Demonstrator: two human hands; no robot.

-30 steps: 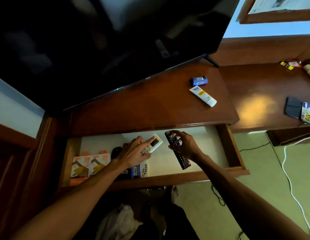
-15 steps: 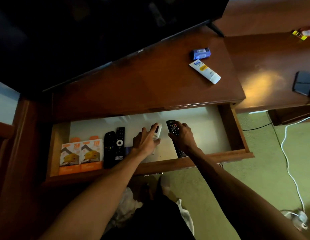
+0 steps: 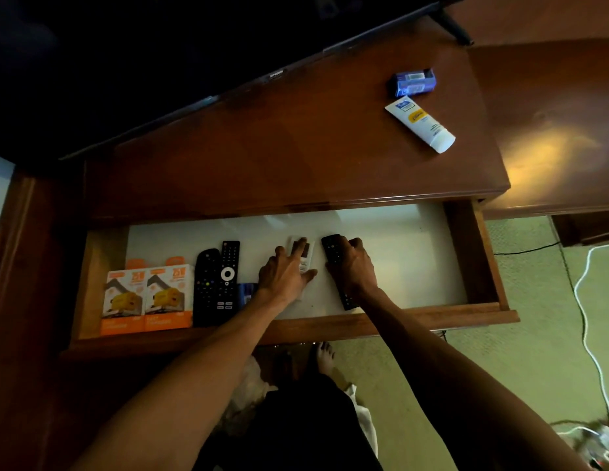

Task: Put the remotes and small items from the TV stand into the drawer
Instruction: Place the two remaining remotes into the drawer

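In the open drawer, the left hand is laid flat, fingers spread, over a white remote, most of which is hidden beneath it. Just right of it, the right hand is clamped around a black remote, whose middle is covered. Left of the left hand, a blue item is partly hidden, beside two black remotes and two orange boxes. Farther off, on the TV stand, a white tube and a blue packet are seen beyond the right hand.

The left hand mostly covers what seems a white remote.
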